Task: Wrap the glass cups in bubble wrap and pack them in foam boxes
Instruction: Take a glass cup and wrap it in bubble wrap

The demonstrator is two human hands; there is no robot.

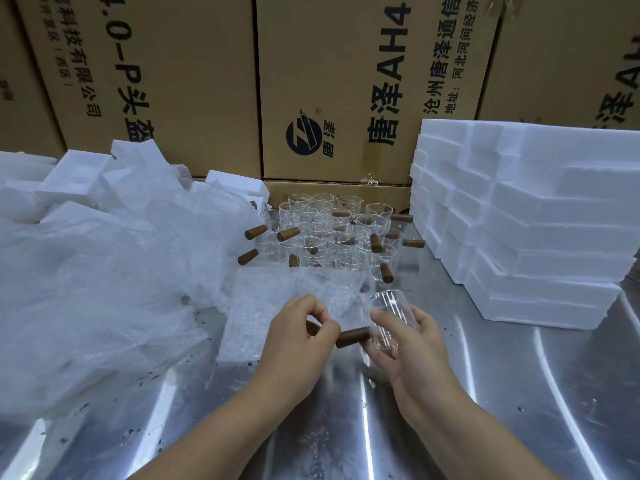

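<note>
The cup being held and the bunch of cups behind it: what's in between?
A flat sheet of bubble wrap on the table, seen in the head view.

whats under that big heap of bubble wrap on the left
Foam pieces poke out behind the bubble wrap heap, and the steel table shows at its edge. Whatever lies beneath is covered.

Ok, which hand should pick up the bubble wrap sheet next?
Left, probably. The left hand is over the bubble wrap sheet and only pinches the wooden handle; the right hand grips the glass cup by its body and can carry it alone.
</note>
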